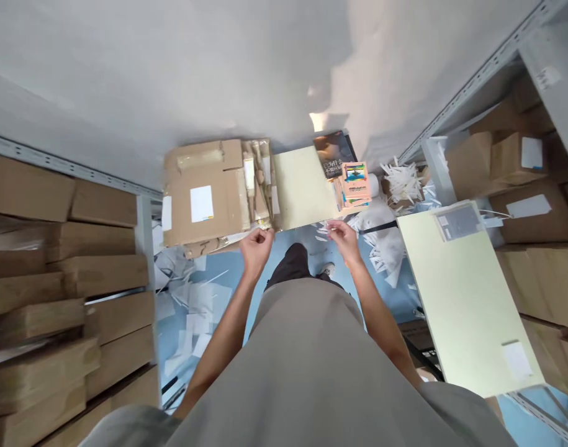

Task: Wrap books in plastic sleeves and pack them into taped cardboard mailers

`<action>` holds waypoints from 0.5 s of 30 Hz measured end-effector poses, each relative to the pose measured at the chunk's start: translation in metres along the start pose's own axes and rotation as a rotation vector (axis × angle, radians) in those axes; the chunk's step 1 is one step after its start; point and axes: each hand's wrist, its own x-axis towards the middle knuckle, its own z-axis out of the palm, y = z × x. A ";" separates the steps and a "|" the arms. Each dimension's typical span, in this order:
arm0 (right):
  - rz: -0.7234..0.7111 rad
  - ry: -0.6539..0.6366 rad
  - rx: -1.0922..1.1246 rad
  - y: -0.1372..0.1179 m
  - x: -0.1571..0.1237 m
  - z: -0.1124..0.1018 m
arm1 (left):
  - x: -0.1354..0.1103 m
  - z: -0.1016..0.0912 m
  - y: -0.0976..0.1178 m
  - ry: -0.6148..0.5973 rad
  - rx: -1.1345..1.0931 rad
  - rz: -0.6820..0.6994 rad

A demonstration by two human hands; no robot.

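My left hand (256,251) is closed, fingertips pressed together at the front edge of a pile of flattened cardboard (258,186). What it pinches, if anything, is too small to make out. Beside that pile lies a flattened cardboard box (181,177) with a white label (202,203). At the front edge of the pale table (305,180), my right hand (344,241) has its fingers bent together in a pinch; whatever is between them does not show. Beyond it sit a stack of pink-covered cards or booklets (357,186) and a dark book (333,155).
Shelves with cardboard boxes (111,273) stand on the left, and more boxes (521,211) on the right. A pale board (470,298) juts in at the right. Paper scraps (195,323) litter the blue floor, and shredded strips (402,183) pile up by the table.
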 end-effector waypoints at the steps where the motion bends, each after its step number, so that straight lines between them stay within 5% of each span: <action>1: 0.008 -0.040 0.006 0.002 -0.002 0.020 | 0.010 -0.016 -0.014 0.020 0.056 0.024; 4: 0.037 -0.148 0.010 0.008 -0.007 0.082 | 0.048 -0.061 -0.059 -0.014 0.214 0.168; 8: 0.132 -0.231 -0.008 0.021 -0.011 0.166 | 0.095 -0.104 -0.115 -0.269 0.431 0.348; 11: 0.234 -0.254 -0.032 0.031 -0.018 0.219 | 0.115 -0.119 -0.143 -0.444 0.435 0.429; 15: 0.325 -0.274 -0.009 0.036 -0.029 0.274 | 0.127 -0.126 -0.155 -0.540 0.302 0.537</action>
